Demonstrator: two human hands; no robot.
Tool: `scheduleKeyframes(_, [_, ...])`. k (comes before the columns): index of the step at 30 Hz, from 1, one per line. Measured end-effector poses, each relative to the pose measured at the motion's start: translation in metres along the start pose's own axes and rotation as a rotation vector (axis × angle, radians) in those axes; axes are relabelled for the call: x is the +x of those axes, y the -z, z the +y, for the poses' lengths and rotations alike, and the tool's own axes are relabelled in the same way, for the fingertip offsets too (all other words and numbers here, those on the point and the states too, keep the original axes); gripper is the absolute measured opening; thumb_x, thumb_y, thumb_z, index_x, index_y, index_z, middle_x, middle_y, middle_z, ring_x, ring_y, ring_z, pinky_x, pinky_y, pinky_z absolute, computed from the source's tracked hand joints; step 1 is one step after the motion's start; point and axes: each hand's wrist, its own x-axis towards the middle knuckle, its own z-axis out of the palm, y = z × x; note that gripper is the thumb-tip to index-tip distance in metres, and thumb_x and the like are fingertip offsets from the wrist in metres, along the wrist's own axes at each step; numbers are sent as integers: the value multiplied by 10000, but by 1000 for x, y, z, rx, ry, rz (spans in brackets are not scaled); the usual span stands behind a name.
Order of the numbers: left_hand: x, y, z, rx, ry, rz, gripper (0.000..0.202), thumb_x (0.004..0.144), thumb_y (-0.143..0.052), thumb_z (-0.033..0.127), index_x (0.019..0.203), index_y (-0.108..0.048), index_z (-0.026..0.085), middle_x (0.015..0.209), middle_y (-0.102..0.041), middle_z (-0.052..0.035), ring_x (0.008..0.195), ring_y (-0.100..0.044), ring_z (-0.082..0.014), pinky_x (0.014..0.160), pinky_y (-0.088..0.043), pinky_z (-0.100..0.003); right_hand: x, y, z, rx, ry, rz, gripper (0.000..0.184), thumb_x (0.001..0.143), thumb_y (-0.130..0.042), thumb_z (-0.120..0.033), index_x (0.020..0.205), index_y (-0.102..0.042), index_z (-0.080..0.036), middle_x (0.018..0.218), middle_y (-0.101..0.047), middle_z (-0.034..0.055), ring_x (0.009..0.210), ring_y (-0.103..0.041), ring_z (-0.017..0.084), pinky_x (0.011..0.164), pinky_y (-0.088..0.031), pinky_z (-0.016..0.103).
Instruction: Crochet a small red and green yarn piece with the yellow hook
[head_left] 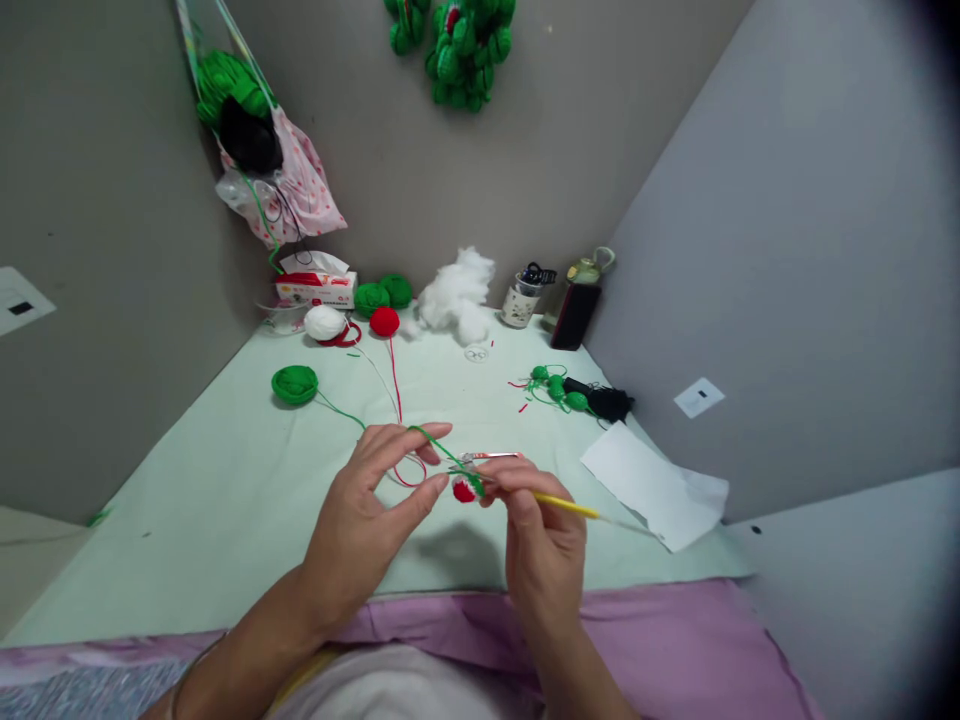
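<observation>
My right hand (546, 535) is closed around a crochet hook (566, 503) with a yellow handle, its shaft pointing left. By the hook's tip and my right fingertips is a small crochet piece (464, 489) in red, white and green. Green yarn (431, 437) runs taut from this piece over the raised index finger of my left hand (367, 510). The left thumb reaches toward the piece; fingers curl about the yarn. Behind my hands lie small scissors (495, 456), partly hidden. A loop of red yarn (409, 482) rests beside my left fingers.
A green yarn ball (295, 384), a red ball (385, 321) and a white ball (325, 322) sit beyond my left hand. White stuffing (457, 295), a pen cup (520, 300) and a bottle (585, 270) stand at the back. White paper (656, 485) lies right.
</observation>
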Motion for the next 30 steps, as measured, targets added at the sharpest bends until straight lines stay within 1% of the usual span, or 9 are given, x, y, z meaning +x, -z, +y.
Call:
scheduleKeyframes(2, [-4,-1,1,-54,35,-14,273,862,-835,284,1135,-848,286,841,-692,-10,836,-624,-191,846,-507,-315,-4,1,-3,-123,111,-53,212,1047,-594,-211,1065,-788,-295,978,-807,40,968,-739,205,826,-612,374])
scheduleKeyframes(4, [-11,-4,-1,-189,146,-52,270,869,-839,308,1138,-848,282,790,-668,5,723,-591,-155,698,-499,-271,-10,2,-5,-241,210,-122,273,1048,-562,-161,1158,-767,-303,1055,-800,54,991,-740,211,840,-620,397])
scheduleKeyframes(8, [-22,-13,-5,-490,335,-52,283,866,-855,316,1148,-847,297,818,-673,21,739,-628,-117,718,-524,-215,-21,4,-7,-604,471,-244,390,1014,-606,-115,1337,-693,-316,1131,-777,62,1005,-736,204,803,-644,363])
scheduleKeyframes(11, [-26,-16,-6,-649,425,-35,305,813,-902,319,1108,-854,258,762,-648,28,706,-614,-101,702,-525,-189,-26,3,-6,-842,621,-272,322,1003,-637,-129,1283,-724,-262,1065,-757,58,986,-733,188,833,-652,327])
scheduleKeyframes(14, [-25,-16,-10,-736,535,-96,328,779,-929,336,1075,-853,219,739,-663,12,685,-618,-102,662,-522,-176,-28,2,-5,-904,696,-269,257,996,-616,-102,1176,-766,-207,1023,-733,69,975,-713,173,868,-645,295])
scheduleKeyframes(18, [-23,-12,-19,-757,601,-126,330,734,-960,303,1031,-852,209,707,-658,22,629,-596,-81,595,-485,-145,-28,2,1,-843,738,-332,272,988,-578,-69,1173,-761,-147,1046,-736,101,1035,-699,188,925,-634,296])
scheduleKeyframes(23, [-16,-4,-25,-689,571,-48,351,677,-989,294,984,-857,186,723,-716,0,650,-621,-92,632,-502,-154,-25,9,4,-645,602,-419,386,964,-538,-48,1297,-687,-174,1183,-736,127,1106,-713,204,939,-616,367])
scheduleKeyframes(27, [-15,1,-27,-611,571,-49,389,671,-988,312,1012,-866,173,752,-769,-31,690,-652,-110,684,-521,-165,-15,13,1,-536,217,-331,428,993,-564,-87,1379,-636,-258,1293,-691,112,1137,-687,212,943,-596,386])
scheduleKeyframes(30, [-17,1,-27,-565,531,-55,355,684,-979,321,990,-870,180,794,-784,-28,712,-667,-114,716,-541,-175,-6,11,2,-374,-43,-391,396,996,-679,-204,1382,-627,-271,1173,-719,66,918,-690,162,842,-598,325])
